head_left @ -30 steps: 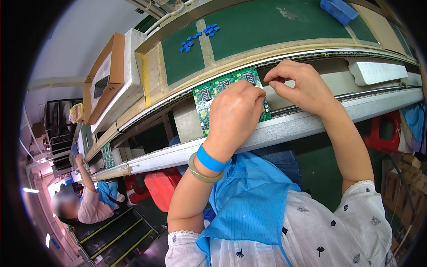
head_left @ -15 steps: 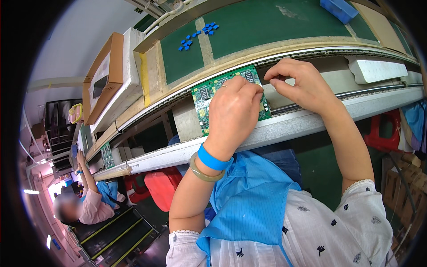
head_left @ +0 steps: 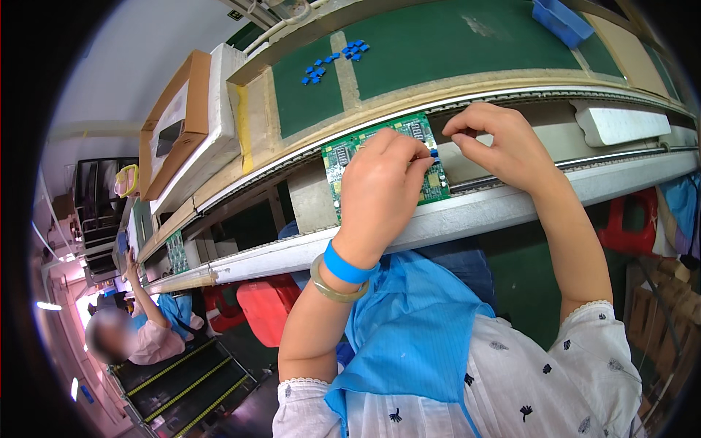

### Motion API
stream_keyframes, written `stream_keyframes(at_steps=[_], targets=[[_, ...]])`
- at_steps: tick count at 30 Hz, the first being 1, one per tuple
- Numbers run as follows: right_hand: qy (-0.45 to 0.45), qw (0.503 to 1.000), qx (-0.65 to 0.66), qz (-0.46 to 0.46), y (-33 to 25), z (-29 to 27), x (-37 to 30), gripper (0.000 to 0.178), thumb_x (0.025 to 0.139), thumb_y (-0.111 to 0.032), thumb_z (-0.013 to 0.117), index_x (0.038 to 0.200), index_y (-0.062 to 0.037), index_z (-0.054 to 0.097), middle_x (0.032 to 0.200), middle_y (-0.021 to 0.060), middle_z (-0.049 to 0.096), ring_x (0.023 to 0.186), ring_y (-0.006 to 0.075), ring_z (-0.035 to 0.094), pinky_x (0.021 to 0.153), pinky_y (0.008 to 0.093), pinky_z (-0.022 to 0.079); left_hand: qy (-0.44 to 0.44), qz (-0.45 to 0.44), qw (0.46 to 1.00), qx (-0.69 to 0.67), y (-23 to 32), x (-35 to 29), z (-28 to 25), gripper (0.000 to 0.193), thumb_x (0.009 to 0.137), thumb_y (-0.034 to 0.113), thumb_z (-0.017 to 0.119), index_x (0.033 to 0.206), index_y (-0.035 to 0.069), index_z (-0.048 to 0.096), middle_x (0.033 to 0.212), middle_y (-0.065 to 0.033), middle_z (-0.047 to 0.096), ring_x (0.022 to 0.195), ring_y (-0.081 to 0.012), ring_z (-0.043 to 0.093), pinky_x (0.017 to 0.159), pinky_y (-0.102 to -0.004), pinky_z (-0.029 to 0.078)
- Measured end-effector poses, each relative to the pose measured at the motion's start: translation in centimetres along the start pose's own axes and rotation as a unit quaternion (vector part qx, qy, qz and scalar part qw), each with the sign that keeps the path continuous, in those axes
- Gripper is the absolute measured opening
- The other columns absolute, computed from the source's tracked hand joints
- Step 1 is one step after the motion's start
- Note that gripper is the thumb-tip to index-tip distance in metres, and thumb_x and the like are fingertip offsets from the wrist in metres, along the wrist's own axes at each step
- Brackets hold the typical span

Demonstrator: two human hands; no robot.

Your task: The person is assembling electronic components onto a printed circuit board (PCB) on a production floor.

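A green circuit board [head_left: 438,180] with digit displays and small parts lies across the rails in front of me. My left hand [head_left: 383,182] is over its middle and hides much of it. The thumb and forefinger are pinched at a small blue component [head_left: 434,153] by the board's right side; the exact contact is hard to see. Just right of the board hovers my right hand [head_left: 500,142], fingers curled and thumb against forefinger. Anything between those fingertips is too small to make out.
Several blue components [head_left: 355,50] lie scattered on the green bench top [head_left: 453,47] beyond the rails. A blue bin [head_left: 562,23] stands far right. A white block [head_left: 624,124] rests along the rail. At left are a cardboard box [head_left: 175,124], another board [head_left: 176,252] and a co-worker [head_left: 157,336].
A small blue component now shows at my left fingertips. My right hand has shifted slightly right and down. The whole view has moved a little.
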State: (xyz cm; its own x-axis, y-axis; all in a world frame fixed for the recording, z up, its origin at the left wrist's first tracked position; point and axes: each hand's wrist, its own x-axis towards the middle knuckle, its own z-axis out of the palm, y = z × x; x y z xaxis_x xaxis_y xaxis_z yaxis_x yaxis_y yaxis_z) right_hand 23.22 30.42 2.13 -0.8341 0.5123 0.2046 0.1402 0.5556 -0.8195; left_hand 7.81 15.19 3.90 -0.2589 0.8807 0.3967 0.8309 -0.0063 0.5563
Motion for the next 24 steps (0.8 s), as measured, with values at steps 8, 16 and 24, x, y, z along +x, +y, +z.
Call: stream_keyframes(at_steps=[8, 16, 24], targets=[[0.013, 1.0, 0.002, 0.02, -1.9, 0.1, 2.5, 0.017, 0.091, -0.013, 0.065, 0.102, -0.0026, 0.073, 0.093, 0.0108, 0.07, 0.081, 0.0218, 0.065, 0.073, 0.0317, 0.052, 0.087, -0.123, 0.988, 0.017, -5.5, 1.7, -6.1, 0.009, 0.083, 0.006, 0.075, 0.091, 0.001, 0.073, 0.081, -0.0075, 0.064, 0.063, -0.0147, 0.05, 0.06, -0.0292, 0.044], [-0.004, 0.98, -0.156, -0.12, -2.5, 4.1, 14.2, 0.018, 0.09, -0.018, 0.065, 0.1, -0.0069, 0.075, 0.094, 0.0121, 0.07, 0.091, 0.0328, 0.067, 0.08, 0.0424, 0.053, 0.131, -0.139, 0.979, 0.075, -13.4, 5.4, -5.2, 0.011, 0.082, 0.012, 0.075, 0.092, 0.006, 0.075, 0.087, -0.0117, 0.068, 0.08, -0.0311, 0.067, 0.07, -0.0412, 0.053], [-0.019, 0.948, -0.26, -0.184, -1.6, 8.2, 20.1, 0.014, 0.086, -0.013, 0.068, 0.096, -0.0082, 0.075, 0.096, 0.0101, 0.071, 0.098, 0.0316, 0.065, 0.086, 0.044, 0.052, 0.13, -0.094, 0.982, 0.097, -14.2, 6.7, -3.9, 0.013, 0.082, 0.016, 0.077, 0.093, 0.007, 0.077, 0.086, -0.0109, 0.067, 0.079, -0.0318, 0.066, 0.07, -0.0419, 0.053]])
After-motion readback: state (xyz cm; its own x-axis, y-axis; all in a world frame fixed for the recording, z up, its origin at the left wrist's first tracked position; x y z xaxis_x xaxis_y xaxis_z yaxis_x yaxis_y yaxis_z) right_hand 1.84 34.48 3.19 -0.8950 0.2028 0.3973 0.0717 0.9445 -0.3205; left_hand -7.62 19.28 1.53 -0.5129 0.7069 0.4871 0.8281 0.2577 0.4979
